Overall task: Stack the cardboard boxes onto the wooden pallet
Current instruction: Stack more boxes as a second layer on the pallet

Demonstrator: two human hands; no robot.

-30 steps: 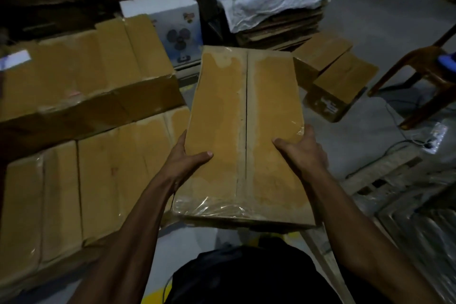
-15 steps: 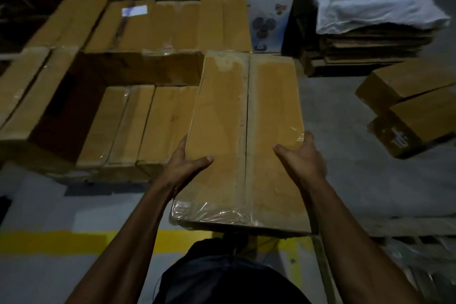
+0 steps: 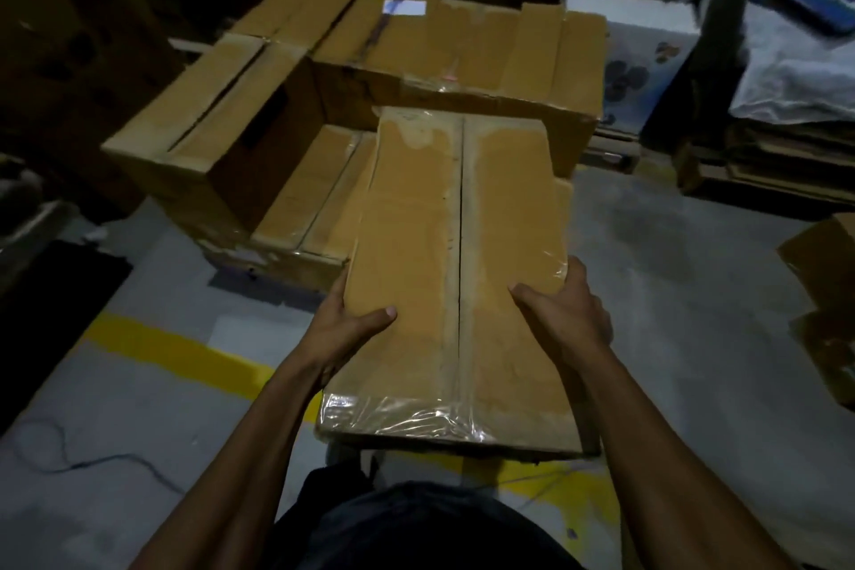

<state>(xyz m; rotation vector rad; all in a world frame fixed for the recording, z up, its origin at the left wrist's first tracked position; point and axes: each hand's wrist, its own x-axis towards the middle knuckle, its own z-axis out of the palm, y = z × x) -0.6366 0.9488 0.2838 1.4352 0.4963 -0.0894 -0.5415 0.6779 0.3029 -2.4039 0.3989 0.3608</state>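
A long cardboard box (image 3: pixel 455 273) is being held level in the air by both hands, its taped top facing up and clear tape wrinkling over its near end. The left hand (image 3: pixel 344 329) is being clamped on the box's left long edge, thumb laid flat on the top face and the fingers hidden underneath. The right hand (image 3: pixel 566 315) is being clamped on the opposite edge in the same way, thumb on top, fingers wrapped out of sight below. Each grip is thus being kept closed around the box.

Beyond the grip, past the far end of the held box, a stack of cardboard boxes (image 3: pixel 467 56) is being seen: a tall row at the back, a tall open-seamed box (image 3: pixel 203 120) ahead and to the left, and a low layer of flat boxes (image 3: pixel 314 194) between them, just ahead of the left hand. Whether a pallet is lying beneath them cannot be told.

Under the held box and both forearms, a grey floor (image 3: pixel 671 292) with a yellow painted line (image 3: pixel 176 352) is being shown. Far to the right of the right hand, two more cardboard boxes (image 3: pixel 823 292) are being left on the floor. Ahead and to the right, a white cloth (image 3: pixel 796 74) is being draped over flattened cardboard.
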